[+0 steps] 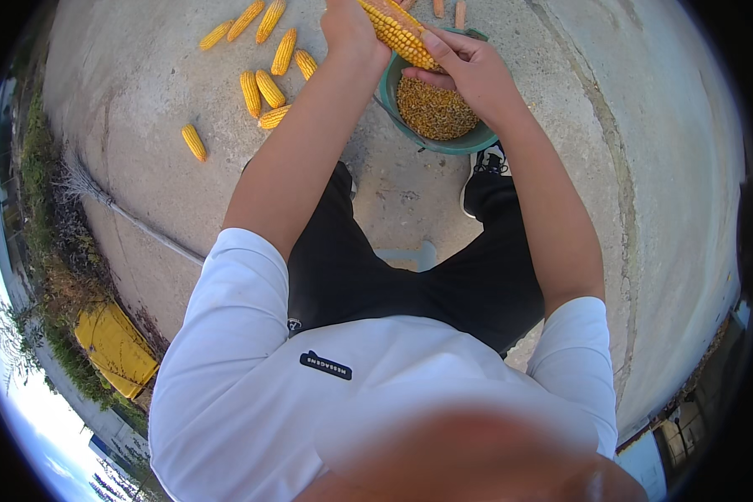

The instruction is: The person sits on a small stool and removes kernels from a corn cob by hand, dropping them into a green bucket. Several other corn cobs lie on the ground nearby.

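A yellow ear of corn is held slantwise above a green bucket. A pinkish strip along its upper side is bare of kernels. My left hand, partly cut off by the top edge of the view, grips the far end of the ear. My right hand holds the near end, its thumb pressed on the kernels and its fingers beneath. Below, loose corn kernels lie in the bucket. Several whole ears of corn rest on the concrete to the left.
Stripped corn cobs lie beyond the bucket. A twig broom rests on the concrete ground at left. My right shoe stands close to the bucket's near side. Plants and a yellow object line the left edge.
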